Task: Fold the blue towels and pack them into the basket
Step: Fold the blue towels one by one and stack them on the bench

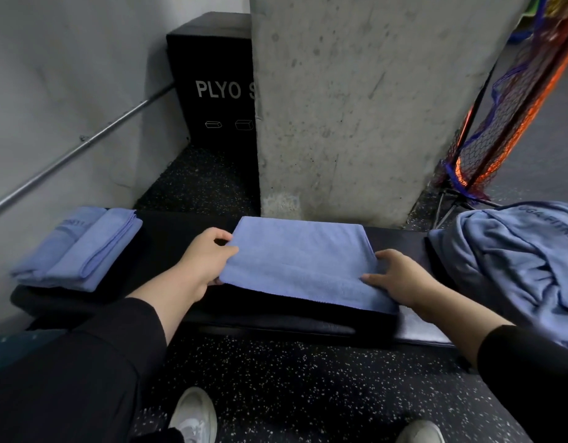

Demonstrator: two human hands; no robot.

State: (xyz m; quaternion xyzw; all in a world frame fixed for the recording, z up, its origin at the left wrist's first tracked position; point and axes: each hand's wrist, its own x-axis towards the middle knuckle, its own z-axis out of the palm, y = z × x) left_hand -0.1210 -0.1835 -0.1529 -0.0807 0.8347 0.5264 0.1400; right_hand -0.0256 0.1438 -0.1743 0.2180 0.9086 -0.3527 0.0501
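A folded blue towel (302, 260) lies flat across the middle of a black padded bench (167, 238). My left hand (202, 257) grips its left edge, thumb on top and fingers tucked beneath. My right hand (397, 276) holds the right edge, thumb resting on the cloth and fingers under it. A stack of folded blue towels (81, 251) sits at the bench's left end. A heap of unfolded blue towels (513, 266) is piled at the right end. No basket shows in this view.
A concrete pillar (356, 100) rises just behind the bench. A black plyo box (215, 84) stands in the back corner by a wall rail (78, 148). An orange and blue net frame (500, 123) leans at the right. My shoes (193, 417) stand on the speckled floor.
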